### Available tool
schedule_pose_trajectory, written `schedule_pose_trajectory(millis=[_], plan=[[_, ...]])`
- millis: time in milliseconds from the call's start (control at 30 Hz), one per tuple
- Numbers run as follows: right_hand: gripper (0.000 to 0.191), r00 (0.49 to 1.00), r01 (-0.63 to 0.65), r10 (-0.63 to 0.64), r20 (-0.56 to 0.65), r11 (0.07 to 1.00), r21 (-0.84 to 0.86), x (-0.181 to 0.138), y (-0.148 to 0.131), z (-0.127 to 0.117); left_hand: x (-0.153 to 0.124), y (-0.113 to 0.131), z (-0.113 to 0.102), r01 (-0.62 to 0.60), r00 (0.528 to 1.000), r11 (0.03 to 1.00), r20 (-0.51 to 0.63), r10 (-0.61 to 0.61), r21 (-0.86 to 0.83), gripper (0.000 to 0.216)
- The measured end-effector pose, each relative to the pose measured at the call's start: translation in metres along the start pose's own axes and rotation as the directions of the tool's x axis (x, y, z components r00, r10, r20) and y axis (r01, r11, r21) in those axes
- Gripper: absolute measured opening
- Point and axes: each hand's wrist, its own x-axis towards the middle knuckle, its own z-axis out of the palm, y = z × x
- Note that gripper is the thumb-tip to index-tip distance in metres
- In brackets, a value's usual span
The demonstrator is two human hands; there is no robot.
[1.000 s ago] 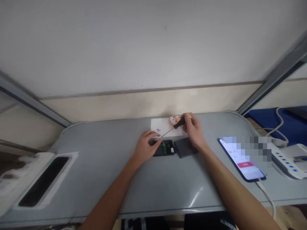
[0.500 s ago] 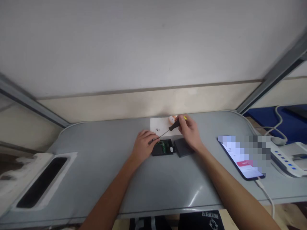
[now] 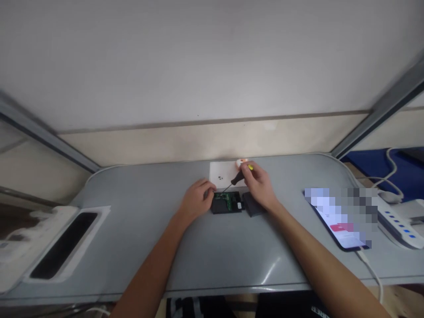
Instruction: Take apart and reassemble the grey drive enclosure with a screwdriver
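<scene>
R hand [image 3: 260,183] pinches screwdriver [image 3: 237,177] by its handle; shaft slants down-left, tip at green board [image 3: 229,203] in open case [image 3: 219,207]. Case lies flat on desk [image 3: 132,194], long axis L–R. L hand [image 3: 198,198] at case's top-left corner, fingers bunched; can't tell if gripping. Dark cover [image 3: 252,206] just R, partly hidden by R hand; white sheet [image 3: 214,170] w/ dark bits [image 3: 220,178] behind.

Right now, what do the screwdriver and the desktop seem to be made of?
Screwdriver: its dark, dull handle looks like plastic or rubber; the thin, greyish shaft suggests metal.
Desktop: grey, glossy, with a bright reflection near its front edge; perhaps laminate or painted metal.
</scene>
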Motion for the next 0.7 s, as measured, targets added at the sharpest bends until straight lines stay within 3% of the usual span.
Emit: schedule_pose_trajectory(millis=[367, 700], plan=[[0.04, 1.0, 0.011, -0.012, 0.016, 1.0, 0.013, -0.0014, 0.001, 0.0014, -0.0001, 0.0058, -0.0007, -0.024, 0.996, 0.999, 0.084, 0.026, -0.032, 0.024], [0.036, 0.995, 0.079, -0.08, 0.066, 0.997, 0.012, -0.0056, -0.0072, 0.0088, -0.0009, 0.0061, 0.0041, -0.011, 0.996, 0.999, 0.09, 0.014, -0.033, 0.023]])
